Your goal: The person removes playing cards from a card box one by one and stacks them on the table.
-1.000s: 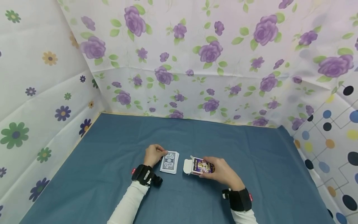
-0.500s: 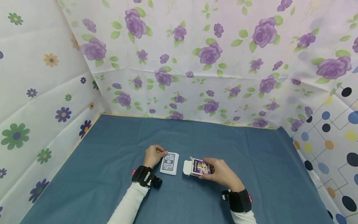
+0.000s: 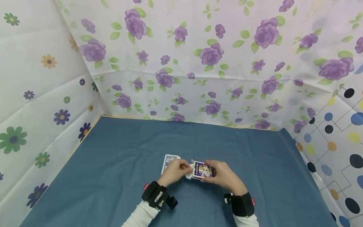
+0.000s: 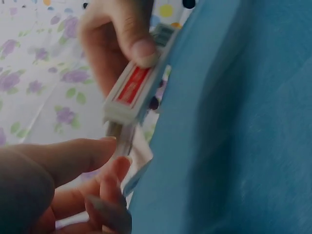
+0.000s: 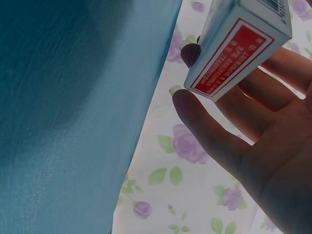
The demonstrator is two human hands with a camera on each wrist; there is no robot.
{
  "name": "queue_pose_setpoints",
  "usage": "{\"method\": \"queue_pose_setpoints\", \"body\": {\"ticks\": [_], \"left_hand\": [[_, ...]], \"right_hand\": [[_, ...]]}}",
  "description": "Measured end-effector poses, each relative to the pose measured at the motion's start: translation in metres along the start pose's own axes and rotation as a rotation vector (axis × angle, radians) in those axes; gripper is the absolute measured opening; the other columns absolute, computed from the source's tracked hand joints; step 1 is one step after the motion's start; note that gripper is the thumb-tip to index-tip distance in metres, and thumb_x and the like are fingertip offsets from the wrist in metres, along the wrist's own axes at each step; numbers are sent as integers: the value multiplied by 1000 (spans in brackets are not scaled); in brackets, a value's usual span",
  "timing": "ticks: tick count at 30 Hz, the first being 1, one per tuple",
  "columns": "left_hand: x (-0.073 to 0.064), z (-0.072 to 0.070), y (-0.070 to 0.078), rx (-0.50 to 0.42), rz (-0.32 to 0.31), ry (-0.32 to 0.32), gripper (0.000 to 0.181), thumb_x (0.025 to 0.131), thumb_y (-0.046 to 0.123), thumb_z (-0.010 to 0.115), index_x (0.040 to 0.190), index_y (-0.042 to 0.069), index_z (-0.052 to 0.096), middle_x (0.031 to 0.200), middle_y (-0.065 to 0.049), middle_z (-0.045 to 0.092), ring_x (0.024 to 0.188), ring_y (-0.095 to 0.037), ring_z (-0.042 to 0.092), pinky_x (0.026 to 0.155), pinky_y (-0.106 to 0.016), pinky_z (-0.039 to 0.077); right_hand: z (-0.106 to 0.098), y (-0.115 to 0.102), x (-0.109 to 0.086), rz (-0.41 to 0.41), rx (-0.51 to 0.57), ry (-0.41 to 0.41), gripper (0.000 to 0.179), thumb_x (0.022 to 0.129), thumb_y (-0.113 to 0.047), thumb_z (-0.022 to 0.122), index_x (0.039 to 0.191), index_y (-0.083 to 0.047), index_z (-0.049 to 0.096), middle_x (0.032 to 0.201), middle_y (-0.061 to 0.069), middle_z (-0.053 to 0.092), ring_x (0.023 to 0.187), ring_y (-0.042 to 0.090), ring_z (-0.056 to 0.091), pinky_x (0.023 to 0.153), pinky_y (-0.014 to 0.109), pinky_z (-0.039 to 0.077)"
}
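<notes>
The right hand (image 3: 225,179) holds the open box (image 3: 204,170), inside hidden.

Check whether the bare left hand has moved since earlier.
Yes. In the head view, the left hand has moved right, from the left edge of the white-bordered, blue-patterned card stack to the white flap of the purple cardboard box.

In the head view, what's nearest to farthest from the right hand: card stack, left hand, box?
1. Box: held in the right hand.
2. Left hand: left, at the box's open end.
3. Card stack: farther left, partly hidden by that hand.
</notes>
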State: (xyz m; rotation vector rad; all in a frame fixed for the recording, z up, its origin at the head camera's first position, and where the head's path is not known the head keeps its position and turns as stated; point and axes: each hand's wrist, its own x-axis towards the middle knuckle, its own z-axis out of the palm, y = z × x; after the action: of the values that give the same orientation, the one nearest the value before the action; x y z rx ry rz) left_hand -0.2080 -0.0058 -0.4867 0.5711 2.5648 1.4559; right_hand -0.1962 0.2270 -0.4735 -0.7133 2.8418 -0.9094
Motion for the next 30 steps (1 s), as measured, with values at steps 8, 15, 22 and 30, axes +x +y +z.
{"method": "queue_pose_setpoints", "body": {"ticks": [8,15,22,30], "left_hand": [[-3,6,2,-15,-29,-27,15,91,18,67,81,7,69,63,0,56,50,-6,42,49,-21,35],[-3,6,6,-78,-87,-62,11,86,8,65,78,3,70,61,4,52,50,-7,41,48,-21,32],[-3,6,4,-176,-129,-88,16,88,8,65,79,-2,72,67,-2,61,54,-9,41,50,-22,32],[-6,2,4,-226,-145,-104,22,93,16,64,85,-2,73,77,-12,64,58,-11,40,55,-23,32]], "right_hand": [[-1,-4,0,-15,-15,11,63,77,-31,82,129,-4,60,121,11,67,96,14,64,77,30,52],[-1,-6,0,-39,-25,28,64,76,-32,82,129,-2,60,121,11,67,98,16,65,79,33,53],[-2,-7,0,-27,-29,16,63,77,-32,82,128,-3,61,121,11,67,97,15,64,79,33,53],[-3,-8,0,-28,-22,11,62,77,-31,82,128,-3,61,120,10,67,96,14,64,78,32,53]]}}
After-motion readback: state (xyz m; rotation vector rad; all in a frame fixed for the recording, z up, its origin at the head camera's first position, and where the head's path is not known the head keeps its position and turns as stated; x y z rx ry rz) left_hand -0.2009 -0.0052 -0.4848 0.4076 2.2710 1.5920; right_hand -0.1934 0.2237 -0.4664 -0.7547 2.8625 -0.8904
